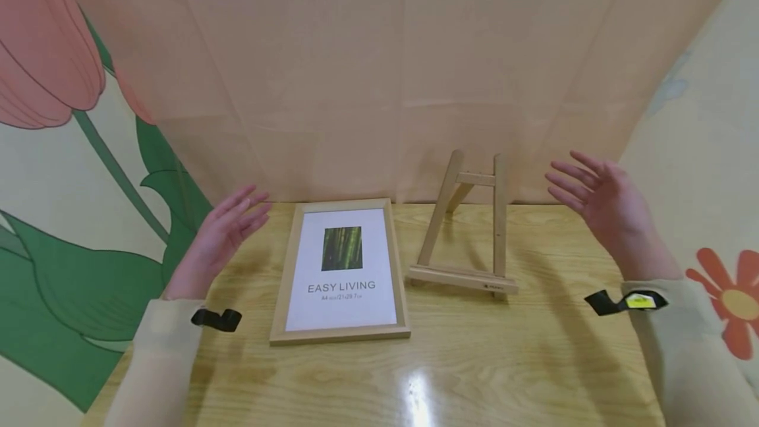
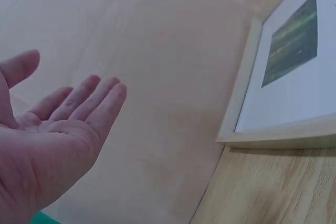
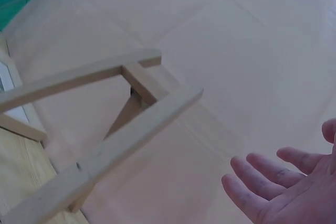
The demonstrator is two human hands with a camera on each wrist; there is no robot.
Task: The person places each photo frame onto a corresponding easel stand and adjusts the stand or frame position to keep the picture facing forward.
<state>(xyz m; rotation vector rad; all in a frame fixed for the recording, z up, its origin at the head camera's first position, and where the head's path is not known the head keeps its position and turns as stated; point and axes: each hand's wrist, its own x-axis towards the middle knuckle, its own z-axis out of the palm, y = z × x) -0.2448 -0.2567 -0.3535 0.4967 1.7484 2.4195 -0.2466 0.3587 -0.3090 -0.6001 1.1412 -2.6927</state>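
Note:
A picture frame point(image 1: 340, 331) with a light wood border lies flat on the table, its white insert reading EASY LIVING around a green bamboo photo. To its right stands a small wooden easel point(image 1: 500, 229) with a ledge at the front. My left hand point(image 1: 222, 236) is raised left of the picture frame, apart from it, fingers extended and nothing held. On the other side, my right hand point(image 1: 613, 206) hovers to the right of the easel without touching it, palm turned inward. In the left wrist view the left palm point(image 2: 47, 150) is bare; the right fingers point(image 3: 262, 174) also hold nothing.
The wood-grain table point(image 1: 462, 361) backs onto a pinkish cloth point(image 1: 332, 84). A wall with a painted tulip point(image 1: 47, 45) borders the left, and one with a red flower point(image 1: 738, 302) the right. Black bands point(image 1: 216, 319) circle both wrists.

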